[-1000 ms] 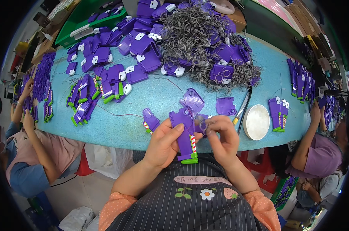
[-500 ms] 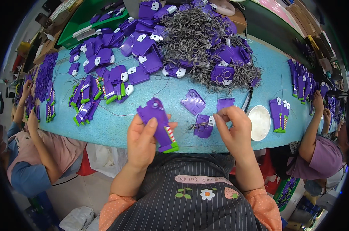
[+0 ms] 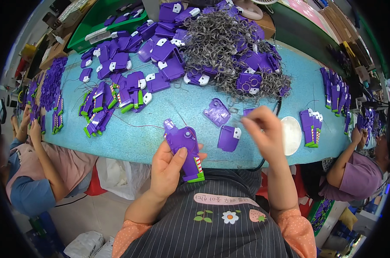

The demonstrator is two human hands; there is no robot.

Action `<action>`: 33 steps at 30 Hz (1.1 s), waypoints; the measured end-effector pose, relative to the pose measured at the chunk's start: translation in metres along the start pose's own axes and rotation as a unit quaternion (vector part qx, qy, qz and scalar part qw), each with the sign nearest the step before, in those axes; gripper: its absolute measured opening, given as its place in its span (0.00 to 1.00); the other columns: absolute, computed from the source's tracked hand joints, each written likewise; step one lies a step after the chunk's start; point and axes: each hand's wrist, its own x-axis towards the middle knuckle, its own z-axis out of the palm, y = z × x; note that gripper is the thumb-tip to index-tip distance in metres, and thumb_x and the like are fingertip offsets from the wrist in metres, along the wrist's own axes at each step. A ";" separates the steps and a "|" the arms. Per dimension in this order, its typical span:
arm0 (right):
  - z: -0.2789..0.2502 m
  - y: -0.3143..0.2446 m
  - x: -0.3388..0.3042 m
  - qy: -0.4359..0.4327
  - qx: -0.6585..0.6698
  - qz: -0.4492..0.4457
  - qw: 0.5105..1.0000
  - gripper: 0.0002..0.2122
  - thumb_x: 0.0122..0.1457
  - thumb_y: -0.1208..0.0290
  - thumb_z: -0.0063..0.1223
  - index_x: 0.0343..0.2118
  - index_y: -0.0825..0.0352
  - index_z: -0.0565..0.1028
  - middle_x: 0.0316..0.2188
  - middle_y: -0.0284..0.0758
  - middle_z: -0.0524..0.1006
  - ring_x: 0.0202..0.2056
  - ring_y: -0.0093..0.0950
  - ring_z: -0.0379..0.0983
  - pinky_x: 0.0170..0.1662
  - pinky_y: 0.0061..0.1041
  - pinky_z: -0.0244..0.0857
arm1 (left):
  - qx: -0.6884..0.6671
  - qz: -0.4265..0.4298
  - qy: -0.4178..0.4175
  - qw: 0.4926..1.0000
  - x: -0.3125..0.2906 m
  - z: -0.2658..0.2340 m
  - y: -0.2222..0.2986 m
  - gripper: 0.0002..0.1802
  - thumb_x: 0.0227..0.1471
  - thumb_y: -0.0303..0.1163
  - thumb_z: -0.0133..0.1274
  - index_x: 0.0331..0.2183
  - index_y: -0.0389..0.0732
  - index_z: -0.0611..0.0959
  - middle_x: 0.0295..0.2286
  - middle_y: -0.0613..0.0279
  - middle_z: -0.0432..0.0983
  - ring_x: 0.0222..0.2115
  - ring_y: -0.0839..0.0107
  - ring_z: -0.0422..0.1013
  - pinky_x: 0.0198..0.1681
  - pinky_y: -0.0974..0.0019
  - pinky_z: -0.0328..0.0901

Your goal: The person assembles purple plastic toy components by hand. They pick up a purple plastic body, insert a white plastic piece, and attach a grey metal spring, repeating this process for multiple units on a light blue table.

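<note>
My left hand point(image 3: 168, 170) is closed round a long purple plastic casing point(image 3: 184, 148) with a green end and a red-and-white striped strip, thumb on top. A thin wire runs from its upper part, where a small translucent purple piece point(image 3: 169, 124) shows. My right hand point(image 3: 264, 129) is lifted over the table by a white round dish point(image 3: 291, 136); its fingers are smeared by motion. Near them lie a purple cover with a white corner point(image 3: 228, 138) and a translucent purple shell point(image 3: 217, 112). Another purple piece point(image 3: 248, 111) is partly hidden behind my right hand.
A tangled heap of grey ring-shaped parts point(image 3: 221, 45) spreads over purple covers at the back. Left of it lie more purple covers point(image 3: 158, 81) and striped casings point(image 3: 101, 101). A green bin point(image 3: 81, 36) stands at the back left. People work on both sides.
My left hand and the casing have moved right and nearer to me; the translucent piece now shows at its top. My right hand has risen. Small dark parts have gone from the white-cornered cover.
</note>
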 end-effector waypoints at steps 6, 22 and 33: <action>0.005 -0.011 -0.003 0.036 -0.120 -0.055 0.991 0.03 0.49 0.81 0.56 0.24 0.70 0.72 0.22 0.33 0.69 0.20 0.22 0.64 0.22 0.18 0.57 | -0.048 -0.056 0.006 0.997 0.020 0.010 -0.011 0.19 0.58 0.29 0.41 0.51 0.36 0.63 0.46 0.45 0.68 0.36 0.60 0.74 0.40 0.62 0.71; 0.011 0.001 -0.024 -0.015 0.295 0.069 0.953 0.02 0.58 0.77 0.45 0.30 0.69 0.67 0.32 0.34 0.65 0.29 0.19 0.65 0.29 0.17 0.63 | -0.143 -0.114 -0.077 0.980 0.062 0.024 -0.009 0.14 0.58 0.30 0.42 0.44 0.33 0.70 0.39 0.51 0.72 0.39 0.61 0.73 0.43 0.61 0.70; 0.003 -0.002 -0.035 0.027 0.041 -0.049 0.998 0.04 0.56 0.77 0.49 0.28 0.70 0.69 0.27 0.33 0.69 0.24 0.16 0.64 0.26 0.14 0.59 | 0.111 0.077 -0.039 0.990 0.040 0.040 -0.005 0.13 0.58 0.27 0.43 0.43 0.32 0.67 0.37 0.55 0.72 0.36 0.67 0.74 0.36 0.70 0.69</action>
